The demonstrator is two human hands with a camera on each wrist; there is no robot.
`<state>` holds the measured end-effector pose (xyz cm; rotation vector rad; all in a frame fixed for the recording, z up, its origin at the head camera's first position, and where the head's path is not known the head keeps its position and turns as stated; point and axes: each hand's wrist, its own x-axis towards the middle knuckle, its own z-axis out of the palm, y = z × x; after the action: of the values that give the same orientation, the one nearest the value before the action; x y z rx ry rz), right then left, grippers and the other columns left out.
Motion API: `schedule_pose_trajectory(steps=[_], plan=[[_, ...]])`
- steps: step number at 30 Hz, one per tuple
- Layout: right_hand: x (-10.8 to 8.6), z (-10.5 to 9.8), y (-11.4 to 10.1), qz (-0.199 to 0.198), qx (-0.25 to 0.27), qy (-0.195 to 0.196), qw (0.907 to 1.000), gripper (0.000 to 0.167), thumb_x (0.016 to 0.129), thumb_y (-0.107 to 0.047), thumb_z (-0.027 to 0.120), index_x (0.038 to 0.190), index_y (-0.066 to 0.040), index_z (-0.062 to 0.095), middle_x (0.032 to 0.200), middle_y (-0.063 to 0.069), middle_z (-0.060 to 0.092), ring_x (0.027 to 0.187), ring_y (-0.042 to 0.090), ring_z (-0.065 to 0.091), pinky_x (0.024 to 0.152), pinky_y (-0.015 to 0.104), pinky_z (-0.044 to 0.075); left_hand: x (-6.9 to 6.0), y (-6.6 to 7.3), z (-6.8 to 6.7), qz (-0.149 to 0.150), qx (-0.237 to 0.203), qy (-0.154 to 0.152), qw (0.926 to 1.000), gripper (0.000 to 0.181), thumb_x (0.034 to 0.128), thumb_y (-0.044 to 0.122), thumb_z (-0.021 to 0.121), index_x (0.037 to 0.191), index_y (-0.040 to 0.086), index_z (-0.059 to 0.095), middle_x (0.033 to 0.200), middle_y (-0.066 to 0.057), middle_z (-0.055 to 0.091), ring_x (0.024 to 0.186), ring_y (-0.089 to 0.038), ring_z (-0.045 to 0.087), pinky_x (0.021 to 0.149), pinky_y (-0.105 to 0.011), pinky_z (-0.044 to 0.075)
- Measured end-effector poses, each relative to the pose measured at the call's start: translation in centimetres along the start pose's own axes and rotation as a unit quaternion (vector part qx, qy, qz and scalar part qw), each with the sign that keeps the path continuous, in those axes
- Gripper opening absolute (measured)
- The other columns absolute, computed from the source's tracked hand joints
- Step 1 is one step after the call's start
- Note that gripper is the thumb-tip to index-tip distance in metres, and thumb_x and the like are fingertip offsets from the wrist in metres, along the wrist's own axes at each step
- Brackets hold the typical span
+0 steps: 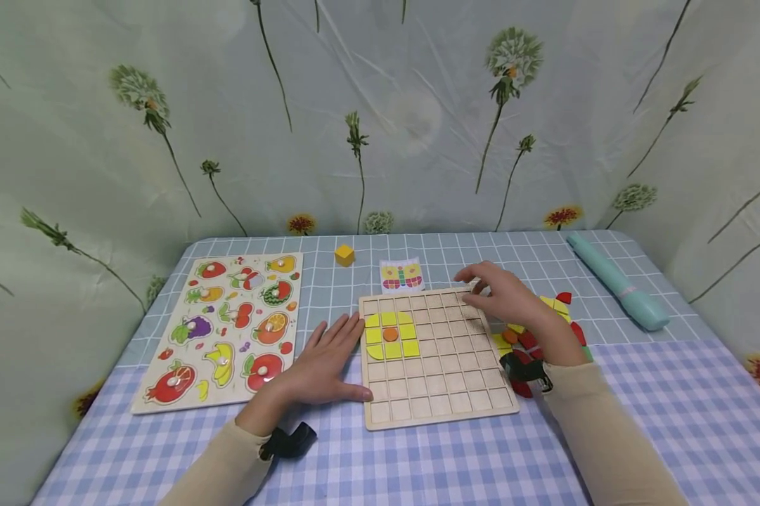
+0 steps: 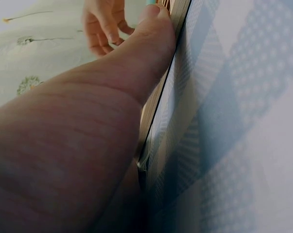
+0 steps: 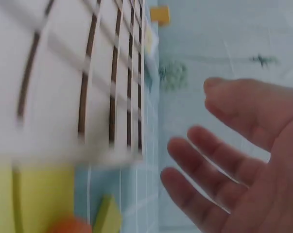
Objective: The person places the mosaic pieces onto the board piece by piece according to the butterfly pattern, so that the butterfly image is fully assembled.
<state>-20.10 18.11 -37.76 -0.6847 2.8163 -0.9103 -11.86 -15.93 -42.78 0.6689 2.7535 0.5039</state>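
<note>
A square wooden grid board (image 1: pixel 441 384) lies on the table. Yellow tiles (image 1: pixel 410 347) fill several cells at its upper left, around an orange round piece (image 1: pixel 389 334). My left hand (image 1: pixel 319 369) lies spread along the board's left edge, its thumb touching the rim; the left wrist view shows that thumb (image 2: pixel 153 39) close up. Over the board's far right corner hovers my right hand (image 1: pixel 506 299), its fingers loosely bent. Nothing sits between those fingers in the right wrist view, where the hand (image 3: pixel 263 170) is apart from the board (image 3: pixel 59 87).
Loose red, yellow and green pieces (image 1: pixel 528 340) lie right of the board, partly under my right forearm. A butterfly pattern card (image 1: pixel 401 275) touches the far edge. A fruit peg puzzle (image 1: pixel 228 330) lies left, a yellow cube (image 1: pixel 344 256) behind, a teal tapered object (image 1: pixel 616 281) far right.
</note>
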Motion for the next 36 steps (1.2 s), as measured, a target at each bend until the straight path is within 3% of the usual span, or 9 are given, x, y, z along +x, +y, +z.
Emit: schedule_pose_trajectory(steps=[5,11,18,25,36], plan=[[-0.5,-1.0,2.4,0.057,-0.015,0.031,0.9978,0.044,0.098,-0.013,0.062,0.14,-0.007,0.052,0.143,0.021,0.047,0.12,0.039,0.056,0.096,0.055,0.053,0.0,-0.1,0.1,-0.004,0.004,-0.002,1.0,0.123,0.0744,0.072,0.072,0.162,0.012,0.01,0.171,-0.003,0.004,0.159,-0.027,0.0,0.126,-0.056,-0.003],[-0.6,-1.2,4.5,0.105,-0.023,0.058,0.9925,0.046,0.097,-0.015,0.063,0.141,-0.005,0.052,0.144,0.026,0.044,0.129,0.044,0.047,0.106,0.06,0.046,-0.1,-0.3,0.1,0.002,0.001,0.006,1.0,0.123,0.0743,0.072,0.072,0.162,0.011,0.011,0.171,-0.005,0.006,0.159,-0.027,0.002,0.126,-0.057,-0.002],[-0.8,-1.2,6.0,0.155,-0.078,0.049,0.9836,0.054,0.097,-0.018,0.062,0.145,0.002,0.046,0.146,0.032,0.043,0.133,0.05,0.04,0.111,0.064,0.038,-0.1,-0.3,0.2,0.011,-0.002,0.014,0.9998,0.122,0.0745,0.071,0.072,0.161,0.01,0.012,0.171,-0.005,0.007,0.159,-0.028,0.002,0.126,-0.057,-0.002],[-1.0,-1.0,7.0,0.146,-0.082,0.033,0.9853,0.053,0.097,-0.017,0.062,0.144,0.005,0.047,0.143,0.033,0.048,0.131,0.049,0.043,0.111,0.063,0.039,-0.2,-0.2,0.3,0.006,-0.007,0.01,0.9999,0.122,0.0735,0.071,0.072,0.162,0.011,0.013,0.171,-0.005,0.007,0.159,-0.028,0.001,0.126,-0.058,-0.003],[-1.6,-1.7,7.4,0.113,-0.055,0.01,0.992,0.032,0.097,-0.013,0.062,0.128,-0.006,0.063,0.14,0.026,0.052,0.129,0.045,0.042,0.11,0.065,0.039,-0.1,-0.1,0.3,0.006,-0.012,0.016,0.9998,0.122,0.0737,0.071,0.072,0.162,0.011,0.013,0.171,-0.004,0.007,0.159,-0.028,0.001,0.126,-0.058,-0.003]])
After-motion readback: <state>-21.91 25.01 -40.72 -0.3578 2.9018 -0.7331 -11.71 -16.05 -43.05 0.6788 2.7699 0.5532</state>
